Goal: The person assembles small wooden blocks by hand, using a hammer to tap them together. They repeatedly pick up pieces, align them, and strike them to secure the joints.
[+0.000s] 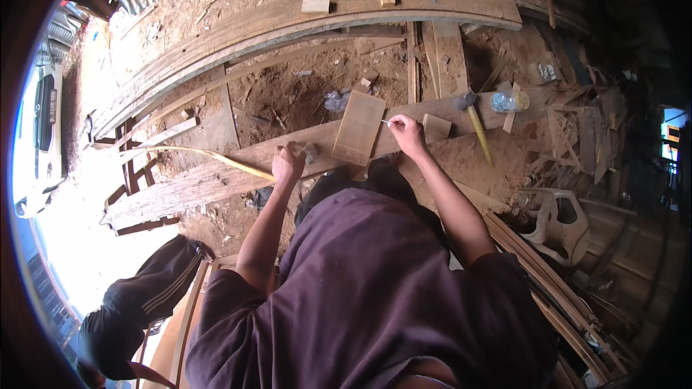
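Observation:
My right hand (pixel 408 135) is closed in a pinch on a thin white stick (pixel 387 122), its tip at the right edge of a flat brown wooden board (pixel 359 126). That board lies crosswise over a long plank (pixel 252 155) in front of me. My left hand (pixel 288 166) is closed above the plank, left of the board. Crumpled clear plastic (pixel 310 151) touches or sits beside its fingers; whether they grip it I cannot make out. A curved yellowish strip (pixel 216 155) runs leftward from near this hand.
Right of my right hand are a small wood block (pixel 437 128), a yellow-handled hammer (pixel 476 126) and a clear blue-tinted container (pixel 509 101). Beyond, a long thick beam (pixel 238 42) carries two blocks. Scrap wood (pixel 577 130) is heaped at right. Another person (pixel 137 295) is at lower left.

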Motion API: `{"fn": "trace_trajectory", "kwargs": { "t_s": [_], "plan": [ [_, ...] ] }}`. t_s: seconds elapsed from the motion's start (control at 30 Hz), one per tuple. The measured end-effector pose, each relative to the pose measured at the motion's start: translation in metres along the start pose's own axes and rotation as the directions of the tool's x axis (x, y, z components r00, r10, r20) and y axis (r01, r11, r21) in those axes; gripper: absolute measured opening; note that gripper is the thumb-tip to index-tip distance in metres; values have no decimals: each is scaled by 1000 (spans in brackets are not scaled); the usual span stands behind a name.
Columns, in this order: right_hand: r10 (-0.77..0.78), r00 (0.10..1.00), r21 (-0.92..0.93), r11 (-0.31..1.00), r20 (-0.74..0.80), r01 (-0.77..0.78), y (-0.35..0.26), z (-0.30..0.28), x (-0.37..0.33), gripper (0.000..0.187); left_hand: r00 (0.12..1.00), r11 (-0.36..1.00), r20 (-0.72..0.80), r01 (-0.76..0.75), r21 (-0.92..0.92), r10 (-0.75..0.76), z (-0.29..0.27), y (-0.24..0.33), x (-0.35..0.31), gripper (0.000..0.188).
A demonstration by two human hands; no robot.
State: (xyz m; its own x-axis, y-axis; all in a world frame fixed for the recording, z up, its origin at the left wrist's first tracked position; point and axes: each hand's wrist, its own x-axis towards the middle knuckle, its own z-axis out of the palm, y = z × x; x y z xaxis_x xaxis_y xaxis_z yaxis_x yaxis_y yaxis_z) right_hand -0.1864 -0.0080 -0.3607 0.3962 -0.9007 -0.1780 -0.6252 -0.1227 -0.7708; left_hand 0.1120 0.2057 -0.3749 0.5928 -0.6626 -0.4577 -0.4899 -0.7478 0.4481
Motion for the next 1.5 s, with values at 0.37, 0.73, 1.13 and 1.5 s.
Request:
{"fn": "trace_trajectory", "kwargs": {
  "t_s": [0.37, 0.73, 1.13, 1.5],
  "plan": [
    [-266, 954, -107, 962, -138, 252, -27, 47, 78, 8, 944, 936, 5, -326, -131, 330, 60, 140, 89, 55],
    [-233, 960, 39, 970, -154, 242, 5, 41, 75, 12, 885, 918, -255, -395, 31, 389, 121, 169, 50, 98],
    [-454, 888, -40, 891, -71, 452, -11, 39, 55, 12, 819, 873, -418, -475, -112, 392, 132, 163, 36, 47],
    [-435, 900, -146, 892, -27, 427, -9, 32, 52, 12, 742, 866, -488, -496, 62, 460, 123, 155, 27, 38]
  ]
}}
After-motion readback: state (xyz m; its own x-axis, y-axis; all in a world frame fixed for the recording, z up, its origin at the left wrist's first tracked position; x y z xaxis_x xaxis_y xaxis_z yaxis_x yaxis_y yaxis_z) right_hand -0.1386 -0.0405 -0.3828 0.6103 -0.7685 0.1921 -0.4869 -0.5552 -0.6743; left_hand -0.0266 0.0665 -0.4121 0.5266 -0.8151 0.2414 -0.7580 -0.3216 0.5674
